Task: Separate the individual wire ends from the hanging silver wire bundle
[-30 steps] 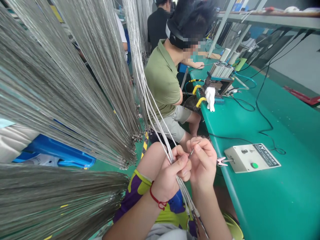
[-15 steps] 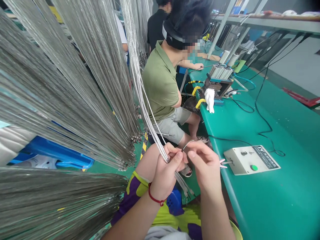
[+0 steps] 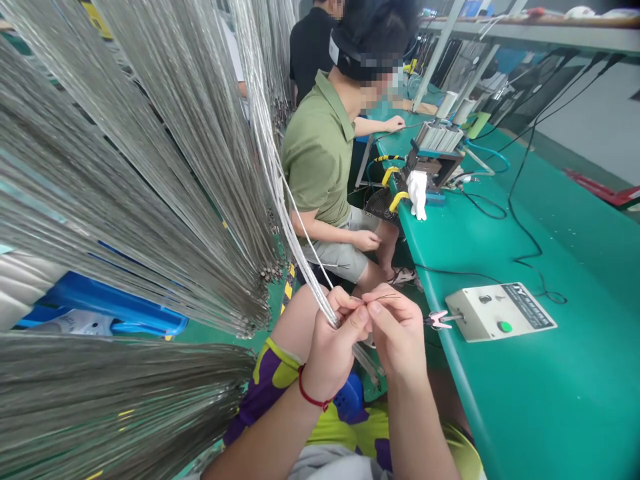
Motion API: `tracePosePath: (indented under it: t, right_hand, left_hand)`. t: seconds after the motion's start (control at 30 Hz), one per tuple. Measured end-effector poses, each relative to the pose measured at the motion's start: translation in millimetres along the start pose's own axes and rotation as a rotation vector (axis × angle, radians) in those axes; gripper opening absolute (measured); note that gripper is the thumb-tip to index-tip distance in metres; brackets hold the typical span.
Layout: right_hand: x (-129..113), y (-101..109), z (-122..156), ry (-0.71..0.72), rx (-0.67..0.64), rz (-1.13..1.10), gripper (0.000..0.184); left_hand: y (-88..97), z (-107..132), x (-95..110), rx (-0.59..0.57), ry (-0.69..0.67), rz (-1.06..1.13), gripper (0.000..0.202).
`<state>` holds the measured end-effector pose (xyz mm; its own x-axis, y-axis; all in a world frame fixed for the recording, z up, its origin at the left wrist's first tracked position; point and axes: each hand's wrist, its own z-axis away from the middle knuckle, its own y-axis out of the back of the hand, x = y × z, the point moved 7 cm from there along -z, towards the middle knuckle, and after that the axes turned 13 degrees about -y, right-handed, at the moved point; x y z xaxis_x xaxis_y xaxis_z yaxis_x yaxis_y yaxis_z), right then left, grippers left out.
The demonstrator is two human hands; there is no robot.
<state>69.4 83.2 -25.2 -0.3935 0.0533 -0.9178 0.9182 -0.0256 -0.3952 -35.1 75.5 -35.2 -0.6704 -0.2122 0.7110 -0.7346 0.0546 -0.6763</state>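
Observation:
A small bundle of silvery cables (image 3: pixel 316 288) runs down from the upper left into my left hand (image 3: pixel 336 340), which is closed around it. Below that hand the cable ends (image 3: pixel 371 369) dangle, with dark tips. My right hand (image 3: pixel 397 327) meets the left fingertips in a pinch. Thin dark wire ends (image 3: pixel 384 296) stick out past the right fingers. The pinched spot itself is hidden between the thumbs and fingers.
Thick hanks of cables (image 3: pixel 150 167) hang at left. A co-worker in a green shirt (image 3: pixel 320 160) sits ahead. On the green bench (image 3: pixel 500 247) stand a switch box (image 3: pixel 500 313) with a pink clip (image 3: pixel 440 320) and a press with a white glove (image 3: pixel 417 193).
My right hand has moved left to the left fingertips and closed in a pinch on the wire ends. The co-worker's arm has shifted, and a hand now shows over the lap.

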Motion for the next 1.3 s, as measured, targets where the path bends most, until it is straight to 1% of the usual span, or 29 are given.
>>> tracePosePath:
  t: [0.1,0.17,0.27,0.37,0.5,0.57,0.7,0.77,0.87,0.93,0.97,1.03,1.1,1.13,1.17,1.23,1.3]
  right_hand:
    - [3.7,-0.8,-0.1,-0.004,0.047,-0.022,0.003]
    - [6.3,0.8,0.1,0.001,0.102,-0.040,0.007]
    - [5.3,4.1,0.6,0.074,0.168,-0.023,0.010]
    - [1.1,8.5,-0.9,0.158,0.191,-0.027,0.011]
    - [-4.3,13.3,-7.4,0.197,0.165,-0.078,0.013]
    - [-6.9,14.8,-11.0,0.197,0.155,-0.086,0.012]
    - [-8.8,15.3,-17.3,0.176,0.156,-0.093,0.013]
    - [-7.5,12.9,-20.6,0.142,0.135,-0.124,0.015]
    - [-4.9,9.3,-27.1,0.039,0.078,-0.203,0.019]
    - [-7.9,11.0,-31.8,-0.009,0.053,-0.267,0.023]
    - [-12.3,14.3,-33.8,-0.001,0.056,-0.295,0.024]
    - [-24.4,24.2,-36.0,0.072,0.089,-0.314,0.022]
    - [-33.9,32.0,-35.9,0.153,0.111,-0.266,0.017]
    - [-35.1,32.8,-35.7,0.167,0.092,-0.228,0.015]
    - [-33.4,31.2,-35.6,0.157,0.047,-0.190,0.013]
    - [-23.2,22.8,-35.0,0.087,-0.102,-0.120,0.015]
    - [-11.1,13.5,-32.8,0.015,-0.258,-0.065,0.024]
  left_hand:
    - [-1.7,1.5,-1.9,-0.034,-0.002,0.016,0.029]
    - [-1.4,2.2,-4.5,-0.062,0.002,0.009,0.028]
    - [-0.3,3.3,-9.5,-0.101,0.031,0.015,0.028]
    - [-0.9,4.8,-11.7,-0.151,0.064,0.057,0.027]
    - [0.3,6.3,-12.6,-0.157,0.108,0.088,0.027]
    - [1.4,6.3,-14.1,-0.147,0.125,0.098,0.028]
    - [1.1,5.1,-18.7,-0.162,0.146,0.131,0.030]
    - [1.1,3.9,-20.2,-0.162,0.155,0.145,0.029]
    - [2.3,2.8,-20.3,-0.144,0.171,0.161,0.028]
    - [3.3,2.7,-19.5,-0.135,0.184,0.170,0.028]
    - [3.8,2.7,-19.0,-0.133,0.189,0.171,0.028]
    - [4.4,2.2,-17.2,-0.128,0.190,0.171,0.029]
    - [3.9,0.9,-14.9,-0.121,0.187,0.177,0.029]
    - [3.1,0.2,-13.8,-0.119,0.186,0.186,0.028]
    - [2.0,-0.7,-12.7,-0.117,0.186,0.196,0.027]
    - [-0.3,-1.9,-11.3,-0.118,0.193,0.217,0.026]
    - [-2.0,-1.9,-11.8,-0.122,0.215,0.227,0.026]
